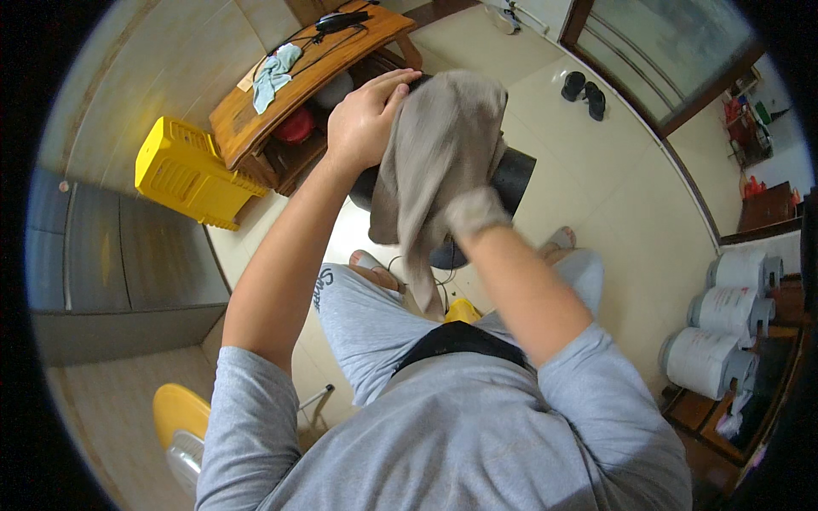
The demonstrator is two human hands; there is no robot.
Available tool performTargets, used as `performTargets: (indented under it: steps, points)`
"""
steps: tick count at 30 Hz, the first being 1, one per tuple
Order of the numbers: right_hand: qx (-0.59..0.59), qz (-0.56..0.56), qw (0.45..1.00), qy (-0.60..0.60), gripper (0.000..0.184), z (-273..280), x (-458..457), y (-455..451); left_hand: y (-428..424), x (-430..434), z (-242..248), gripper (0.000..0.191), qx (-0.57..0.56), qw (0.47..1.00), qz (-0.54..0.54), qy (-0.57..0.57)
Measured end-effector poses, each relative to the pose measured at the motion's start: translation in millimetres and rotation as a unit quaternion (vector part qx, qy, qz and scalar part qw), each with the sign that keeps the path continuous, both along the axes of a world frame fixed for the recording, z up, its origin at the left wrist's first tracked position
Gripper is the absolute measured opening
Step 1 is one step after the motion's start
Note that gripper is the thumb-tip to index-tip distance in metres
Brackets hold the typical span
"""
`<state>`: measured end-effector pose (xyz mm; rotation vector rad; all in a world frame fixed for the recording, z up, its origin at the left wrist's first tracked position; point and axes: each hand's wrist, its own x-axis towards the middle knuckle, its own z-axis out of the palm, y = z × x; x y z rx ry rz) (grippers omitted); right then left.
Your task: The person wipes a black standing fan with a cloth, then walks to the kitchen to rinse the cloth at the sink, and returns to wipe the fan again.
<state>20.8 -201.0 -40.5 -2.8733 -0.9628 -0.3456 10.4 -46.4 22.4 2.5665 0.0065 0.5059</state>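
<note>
A black appliance-like object (516, 175) with a rounded body stands on the floor before me, largely hidden by a cloth. My left hand (364, 121) grips its upper left edge, fingers laid over the top. A grey-brown cloth (441, 134) drapes across the object and hangs down toward my lap. Over on the near right side, my right hand (476, 214) is blurred and mostly wrapped in the cloth, which it holds against the object. Thin dark cables (447, 278) run below the object, between my feet.
A wooden bench (313, 76) at the upper left bears a light blue cloth (276, 76) and a black corded device (342, 21). Yellow plastic stools (192, 179) stand beside it. Black slippers (594, 101) lie near a glass door (664, 51). Several white wrapped rolls (703, 361) stand at right.
</note>
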Motion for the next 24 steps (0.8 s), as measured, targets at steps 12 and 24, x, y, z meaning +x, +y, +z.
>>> performTargets:
  steps: [12, 24]
  points:
    - [0.263, 0.122, 0.900, 0.326, 0.038, 11.0, 132.9, -46.4, -1.4, -10.0, 7.5, 0.044, -0.016, 1.000, 0.007, 0.012]
    - [0.638, 0.044, 0.548, 0.540, 0.031, -47.4, 105.4, -87.0, -1.7, -9.5, 12.5, 0.045, -0.027, 0.999, -0.009, 0.015]
